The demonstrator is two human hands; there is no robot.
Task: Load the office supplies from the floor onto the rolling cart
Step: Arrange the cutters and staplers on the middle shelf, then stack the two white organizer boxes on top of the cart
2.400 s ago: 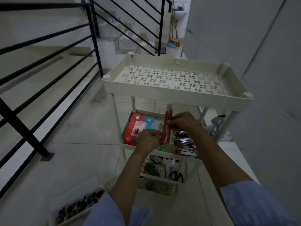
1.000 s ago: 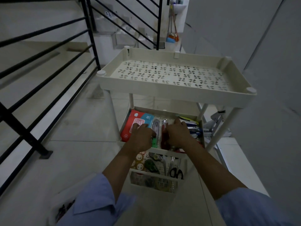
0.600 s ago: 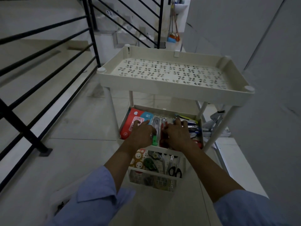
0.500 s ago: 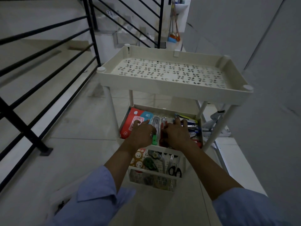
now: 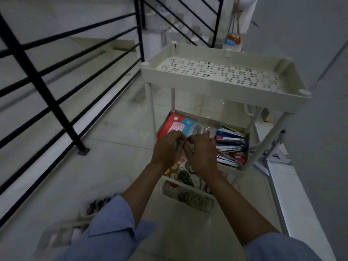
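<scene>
The cream rolling cart (image 5: 216, 85) stands ahead, its perforated top tray bare. On the middle shelf lie a red and blue packet (image 5: 174, 125) and several staplers and cutters (image 5: 230, 146). Tape dispensers (image 5: 185, 176) show on the bottom shelf under my wrists. My left hand (image 5: 166, 149) and my right hand (image 5: 202, 155) are close together above the front of the middle shelf. Their fingers are curled around a small green item (image 5: 192, 147), most of it hidden by the fingers.
A white bin (image 5: 94, 206) with more supplies sits on the floor at lower left, partly behind my sleeve. A black railing (image 5: 47, 95) runs along the left. A grey wall stands on the right, with a folded metal frame (image 5: 273, 155) beside the cart.
Both hands lay flat on the middle shelf's items; now they are raised slightly and drawn together, fingers pinched on something green. The view has swung left.
</scene>
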